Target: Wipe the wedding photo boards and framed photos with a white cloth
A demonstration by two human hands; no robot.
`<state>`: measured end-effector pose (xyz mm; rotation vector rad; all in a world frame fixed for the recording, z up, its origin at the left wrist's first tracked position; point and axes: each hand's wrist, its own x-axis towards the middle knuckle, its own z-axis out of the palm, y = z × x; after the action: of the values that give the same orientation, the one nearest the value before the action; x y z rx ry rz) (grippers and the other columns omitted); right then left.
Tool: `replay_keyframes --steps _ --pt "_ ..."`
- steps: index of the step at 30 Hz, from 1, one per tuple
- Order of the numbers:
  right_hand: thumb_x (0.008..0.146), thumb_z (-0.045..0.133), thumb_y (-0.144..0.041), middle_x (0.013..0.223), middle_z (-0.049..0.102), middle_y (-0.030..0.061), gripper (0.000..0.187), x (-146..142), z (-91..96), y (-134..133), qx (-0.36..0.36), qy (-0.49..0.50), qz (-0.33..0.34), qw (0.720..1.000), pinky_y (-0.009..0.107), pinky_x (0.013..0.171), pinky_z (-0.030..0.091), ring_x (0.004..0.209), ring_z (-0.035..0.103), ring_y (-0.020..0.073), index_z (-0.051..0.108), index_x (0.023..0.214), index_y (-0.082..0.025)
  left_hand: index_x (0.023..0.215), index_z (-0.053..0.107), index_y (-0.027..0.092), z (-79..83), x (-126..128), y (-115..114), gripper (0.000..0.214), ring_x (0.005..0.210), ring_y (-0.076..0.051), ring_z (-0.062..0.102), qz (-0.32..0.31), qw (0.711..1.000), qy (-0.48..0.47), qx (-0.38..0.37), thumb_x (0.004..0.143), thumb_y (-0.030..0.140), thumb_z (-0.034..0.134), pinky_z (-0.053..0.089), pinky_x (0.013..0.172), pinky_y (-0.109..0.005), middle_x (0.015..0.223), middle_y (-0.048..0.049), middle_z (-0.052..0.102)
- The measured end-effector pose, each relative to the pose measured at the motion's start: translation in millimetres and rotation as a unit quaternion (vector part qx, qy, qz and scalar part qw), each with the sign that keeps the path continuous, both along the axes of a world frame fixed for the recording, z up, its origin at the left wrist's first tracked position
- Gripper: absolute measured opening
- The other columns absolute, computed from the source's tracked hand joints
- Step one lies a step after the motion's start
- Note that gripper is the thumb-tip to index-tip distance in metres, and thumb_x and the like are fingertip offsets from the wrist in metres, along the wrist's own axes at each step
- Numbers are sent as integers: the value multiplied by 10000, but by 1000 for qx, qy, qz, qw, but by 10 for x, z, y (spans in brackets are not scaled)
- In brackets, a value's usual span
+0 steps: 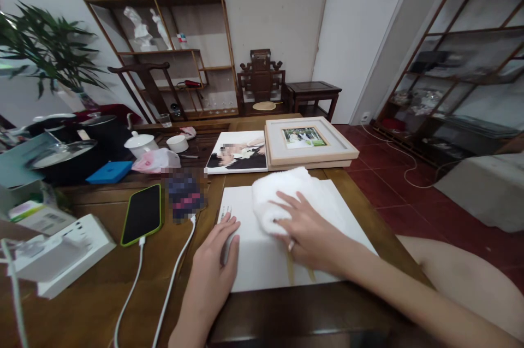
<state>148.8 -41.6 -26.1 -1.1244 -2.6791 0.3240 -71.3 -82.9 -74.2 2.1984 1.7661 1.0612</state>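
The board [262, 266], a white flat panel, lies on the near edge of the table [102, 288], right in front of the person. A white cloth [274, 195] sits bunched on its upper half. The right hand [305, 228] lies flat on the cloth, fingers spread and pressing down rather than closing round it; a ring shows on one finger. The left hand [215, 260] rests palm down on the board's left edge, fingers loosely together and holding nothing, and seems to steady the board.

This looks like wiping in mid-stroke, with the cloth over the far part and the near part bare. Going on would call for even pressure from the flat right hand, while the left keeps the board from sliding toward the table's edge.

Just beyond the board lie a print [237, 154] and, beside it, a framed photo [282, 159] on a second frame. To the left a phone [143, 213] lies face up, with two cables [176, 271] running toward the person. Further left are a white box [65, 252] and pots [61, 154].
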Motion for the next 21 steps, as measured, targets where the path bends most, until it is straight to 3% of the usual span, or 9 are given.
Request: replay_keyframes --steps 3,5,9,14,17,21 --pt "859 515 -316 1448 400 117 267 -19 -82 -367 8 -6 42 999 708 1038 140 1373 181 401 684 1036 -209 1082 641 173 -9 -1 2 284 1184 -252 564 -1 1000 0 9 892 294 469 475 980 -433 1215 -113 640" --pt "822 576 -352 1452 395 109 249 -25 -141 -563 7 -23 70 997 733 1007 198 1348 227 437 707 995 -229 1081 642 179 -8 -2 -1 282 1184 -247 565 -1 1000 0 10 893 296 467 478 978 -423 1216 -108 640" --pt "821 583 -276 1423 450 39 219 19 -124 -677 1 -40 92 995 638 1049 272 1334 311 364 711 999 -271 1091 641 177 2 -3 -2 292 1184 -254 564 -1 1000 7 5 892 303 468 476 979 -431 1213 -110 642" --pt "854 526 -296 1447 410 81 263 65 30 -338 -23 -3 58 998 623 1090 145 1378 216 324 672 1060 -220 1083 641 166 6 2 2 289 1183 -257 565 -2 1000 3 9 894 293 464 474 980 -437 1216 -117 639" --pt "901 457 -267 1416 449 94 269 -16 26 -41 12 15 13 1000 599 1095 141 1376 223 308 659 1059 -186 1079 640 166 18 6 -2 279 1183 -252 565 -5 1000 3 14 891 284 470 477 977 -425 1203 -116 646" --pt "959 358 -379 1413 442 140 400 -180 2 279 25 -18 -13 999 613 1074 162 1368 226 338 637 1129 -148 1081 641 162 35 9 -5 284 1184 -255 564 -2 1000 6 9 894 279 461 475 979 -421 1209 -125 642"
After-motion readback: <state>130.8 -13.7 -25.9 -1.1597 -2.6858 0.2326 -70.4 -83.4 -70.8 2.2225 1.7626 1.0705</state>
